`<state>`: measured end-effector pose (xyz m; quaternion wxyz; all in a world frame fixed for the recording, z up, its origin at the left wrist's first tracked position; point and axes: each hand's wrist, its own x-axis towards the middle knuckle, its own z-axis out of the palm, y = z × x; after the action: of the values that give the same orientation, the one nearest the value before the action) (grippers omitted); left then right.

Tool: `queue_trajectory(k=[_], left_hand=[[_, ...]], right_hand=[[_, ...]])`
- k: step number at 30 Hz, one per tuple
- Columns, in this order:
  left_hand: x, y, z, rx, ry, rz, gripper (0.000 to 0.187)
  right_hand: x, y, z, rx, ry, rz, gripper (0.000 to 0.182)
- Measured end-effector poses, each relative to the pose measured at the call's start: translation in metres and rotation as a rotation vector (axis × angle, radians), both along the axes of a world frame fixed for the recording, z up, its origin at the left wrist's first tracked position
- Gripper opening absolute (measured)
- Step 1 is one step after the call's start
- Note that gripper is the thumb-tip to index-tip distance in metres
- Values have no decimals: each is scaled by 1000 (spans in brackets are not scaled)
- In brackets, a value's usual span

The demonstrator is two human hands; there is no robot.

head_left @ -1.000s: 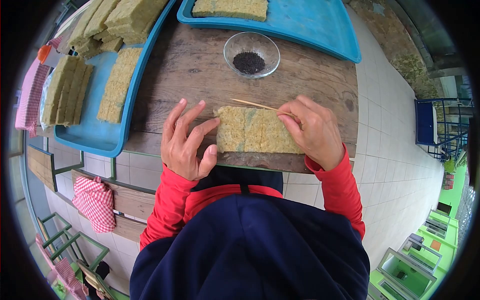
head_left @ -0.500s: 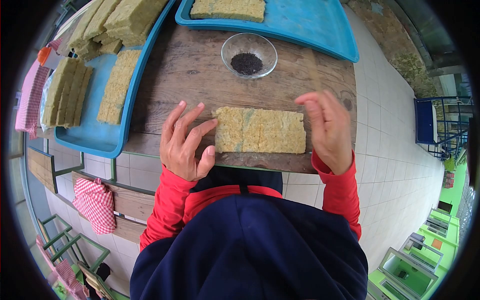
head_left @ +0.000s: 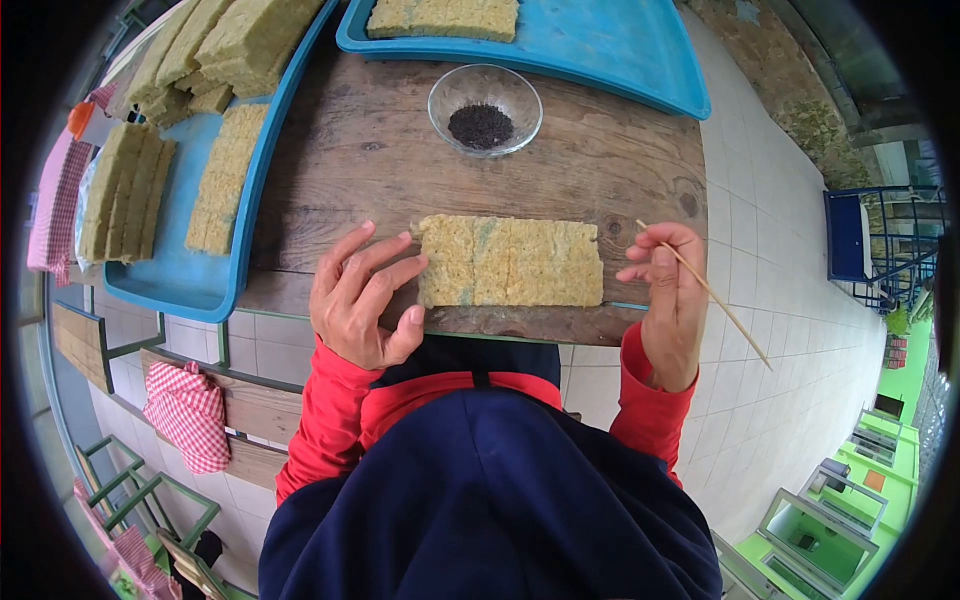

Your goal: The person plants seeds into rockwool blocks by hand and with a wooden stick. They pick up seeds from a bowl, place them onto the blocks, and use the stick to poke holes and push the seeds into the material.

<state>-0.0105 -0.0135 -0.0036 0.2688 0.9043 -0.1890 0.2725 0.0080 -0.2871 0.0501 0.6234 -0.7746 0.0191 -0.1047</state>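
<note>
A yellowish fibrous slab (head_left: 510,262), which looks like rockwool with cut lines across it, lies flat near the front edge of the wooden table. My left hand (head_left: 362,298) rests at its left end with the fingers spread, index fingertip at the slab's edge. Just off the right end, my right hand (head_left: 668,290) pinches a thin wooden skewer (head_left: 728,312) between thumb and fingers. The skewer slants down to the right, apart from the slab. Beyond the slab stands a glass bowl (head_left: 486,110) holding small black seeds (head_left: 480,127).
A blue tray (head_left: 235,262) at the left carries stacked and single slabs (head_left: 225,180). Another blue tray (head_left: 610,70) at the back holds one slab (head_left: 443,17). A bench with a red checked cloth (head_left: 187,415) stands at lower left. Tiled floor lies right of the table.
My right hand has moved right and down from above the slab's right end and turned, so the skewer now shows clearly. My left hand stays by the slab. The view has shifted slightly.
</note>
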Motion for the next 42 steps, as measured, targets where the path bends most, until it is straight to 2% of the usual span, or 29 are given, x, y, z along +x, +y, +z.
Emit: queue_trajectory(k=[2, 5, 8, 10, 15, 20, 42], left_hand=[[0, 1, 0, -8, -29, -10, 33], [0, 1, 1, -12, -17, -23, 30], [1, 0, 2, -11, -18, -32, 28], [0, 0, 3, 1, -12, -28, 28], [0, 0, 4, -2, -4, -27, 28], [1, -1, 5, -11, 4, -35, 28], [1, -1, 5, -13, 3, -36, 28]], right_hand=[[1, 5, -2, 51, -6, 8, 28], [2, 10, -4, -213, -160, 154, 12], [-1, 29, -8, -193, -158, 99, 7], [0, 38, -15, -137, -175, 84, 9], [10, 44, -19, -308, -286, 140, 7], [9, 48, -19, -289, -213, 139, 0], [12, 48, -18, -399, -252, 177, 4]])
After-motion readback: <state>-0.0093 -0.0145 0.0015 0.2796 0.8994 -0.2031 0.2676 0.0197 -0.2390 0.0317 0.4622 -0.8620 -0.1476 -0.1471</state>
